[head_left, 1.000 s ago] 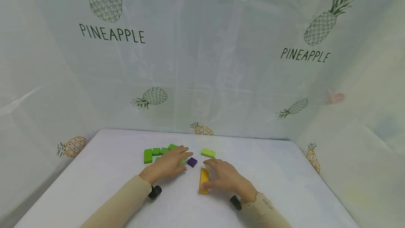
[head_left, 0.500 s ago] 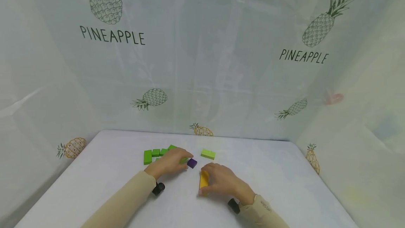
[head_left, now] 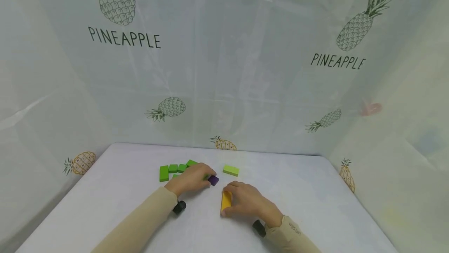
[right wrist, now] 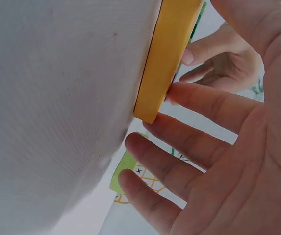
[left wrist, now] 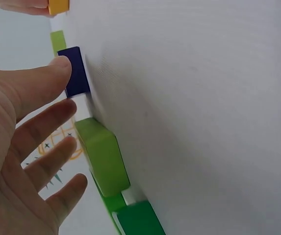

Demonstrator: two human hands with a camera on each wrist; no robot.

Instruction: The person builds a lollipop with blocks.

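My right hand (head_left: 247, 200) grips a yellow rectangular block (head_left: 226, 201), thumb at its near end and fingers bent at its far end. In the right wrist view, the index and middle fingertips lie against that block (right wrist: 169, 54). My left hand (head_left: 192, 178) reaches over a small purple block (head_left: 213, 180), fingers slightly bent and spread. From the left wrist, the thumb overlaps the purple block (left wrist: 75, 72), and the index fingertip is close to its lower end. Beside the other fingers is a light green block (left wrist: 103, 156), mostly hidden by the hand in the head view.
Several green blocks (head_left: 164, 173) lie in a group at the left back of the white table (head_left: 287, 183). One lime block (head_left: 230, 170) sits behind the yellow one. A sheet printed with pineapples (head_left: 172, 107) hangs around the table.
My left hand has moved right and its fingers have come down around the purple block. The right hand's thumb and fingers have closed onto the ends of the yellow block.
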